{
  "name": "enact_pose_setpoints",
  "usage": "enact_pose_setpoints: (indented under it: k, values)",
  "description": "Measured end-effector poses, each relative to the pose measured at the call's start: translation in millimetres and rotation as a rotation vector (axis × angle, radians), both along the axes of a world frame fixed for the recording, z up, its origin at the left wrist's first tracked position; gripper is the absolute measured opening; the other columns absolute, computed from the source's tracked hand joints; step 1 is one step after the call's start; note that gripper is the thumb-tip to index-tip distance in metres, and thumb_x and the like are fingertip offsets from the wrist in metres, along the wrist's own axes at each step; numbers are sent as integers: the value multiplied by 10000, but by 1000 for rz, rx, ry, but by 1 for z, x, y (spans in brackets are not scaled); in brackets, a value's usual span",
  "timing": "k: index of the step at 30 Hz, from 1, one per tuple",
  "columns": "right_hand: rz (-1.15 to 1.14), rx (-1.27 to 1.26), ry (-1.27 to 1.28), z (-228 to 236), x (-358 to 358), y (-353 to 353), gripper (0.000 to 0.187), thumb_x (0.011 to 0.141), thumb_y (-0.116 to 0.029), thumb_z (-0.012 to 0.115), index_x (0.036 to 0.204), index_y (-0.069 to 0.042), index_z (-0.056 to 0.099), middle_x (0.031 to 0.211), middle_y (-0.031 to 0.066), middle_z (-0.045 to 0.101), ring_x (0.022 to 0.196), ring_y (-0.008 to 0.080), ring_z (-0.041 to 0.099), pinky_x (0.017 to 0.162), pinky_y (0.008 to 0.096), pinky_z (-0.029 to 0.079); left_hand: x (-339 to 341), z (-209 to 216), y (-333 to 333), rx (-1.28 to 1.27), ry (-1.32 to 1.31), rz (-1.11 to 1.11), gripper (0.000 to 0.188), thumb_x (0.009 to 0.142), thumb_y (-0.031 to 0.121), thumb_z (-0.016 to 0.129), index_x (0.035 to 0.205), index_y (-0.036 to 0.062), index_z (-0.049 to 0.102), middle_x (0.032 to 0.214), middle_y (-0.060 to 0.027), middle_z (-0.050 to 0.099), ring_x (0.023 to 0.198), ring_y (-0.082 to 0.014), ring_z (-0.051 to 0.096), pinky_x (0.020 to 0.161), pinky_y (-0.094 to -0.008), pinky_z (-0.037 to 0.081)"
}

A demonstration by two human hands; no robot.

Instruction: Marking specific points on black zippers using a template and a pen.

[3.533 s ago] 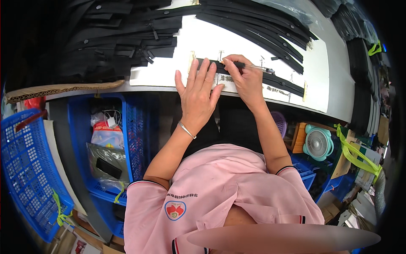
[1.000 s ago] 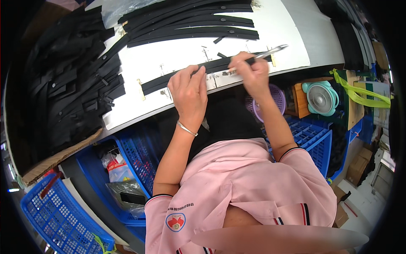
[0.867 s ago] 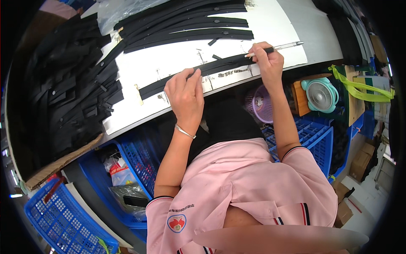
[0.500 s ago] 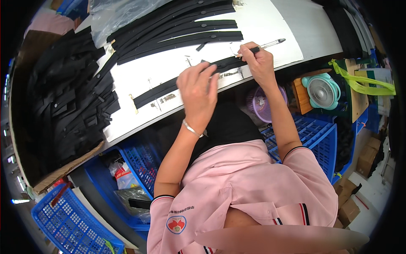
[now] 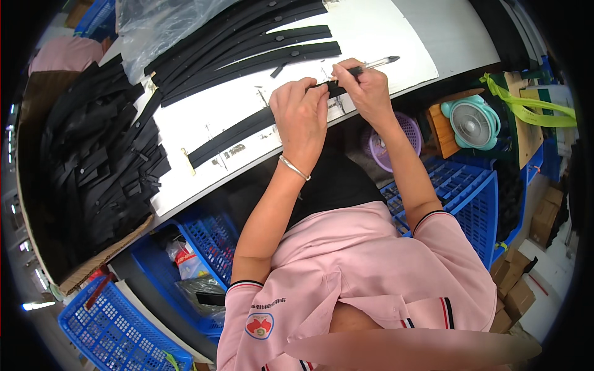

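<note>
A black fabric strap [image 5: 238, 131] lies slantwise along the front of the white board [image 5: 396, 37], its right part running under my hands. My left hand [image 5: 300, 117], with a silver bangle at the wrist, is closed on the strap, thumb and fingers pinched together near its right part. My right hand [image 5: 366, 93] grips a pen [image 5: 378, 63] with a clear barrel and dark end, which points up to the right. The pen's other end is down at the strap, partly hidden by my fingers. Just beyond the hands lies a small black piece [image 5: 278, 70].
Several black straps with round buttons [image 5: 247, 49] fan out at the back, beside clear plastic film [image 5: 158, 31]. A cardboard box [image 5: 80, 272] full of black strips stands left. Below the table are blue crates [image 5: 476, 198], a purple basket [image 5: 413, 133] and a turquoise fan [image 5: 473, 122].
My left hand has moved slightly right, and its spread fingers have closed on the strap near my right hand. The view has shifted a little; the right hand still holds the pen.
</note>
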State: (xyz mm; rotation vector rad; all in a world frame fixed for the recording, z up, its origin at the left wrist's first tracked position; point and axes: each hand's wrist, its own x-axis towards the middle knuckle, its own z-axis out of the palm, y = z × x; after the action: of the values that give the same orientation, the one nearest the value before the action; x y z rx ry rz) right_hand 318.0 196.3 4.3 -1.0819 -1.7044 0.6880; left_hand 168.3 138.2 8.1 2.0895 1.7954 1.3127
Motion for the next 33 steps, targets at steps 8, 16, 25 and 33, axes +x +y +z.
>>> enact_pose_setpoints:
  k: [8,16,25,33]
  values:
    - [93,-130,23,8,6,-4,231,959,-119,675,796,45,678,693,34,681,578,70,556,525,270,434,0,-1,0,5,-22,0,120,826,93,789,944,78,772,1033,-21,709,1014,-244,615,952,-388,415]
    - [153,-256,145,0,11,-4,175,981,-92,639,860,27,680,765,59,697,694,99,631,638,257,491,-5,0,-11,-21,64,30,280,833,125,767,1110,97,736,1256,-68,669,1209,-291,567,1105,-533,321]
    - [-10,-112,255,-12,13,-10,216,1030,-102,607,863,7,691,813,9,656,656,40,499,593,204,379,-38,2,-15,-160,181,5,471,958,268,683,1370,52,606,1470,-138,540,1408,-323,432,1172,-648,209]
    - [-64,-149,192,-12,9,-11,242,1033,-127,626,858,25,695,825,19,681,687,63,563,641,214,444,-93,0,6,-127,-32,-35,372,985,281,666,1290,71,692,1485,-189,550,1444,-356,445,1227,-585,210]
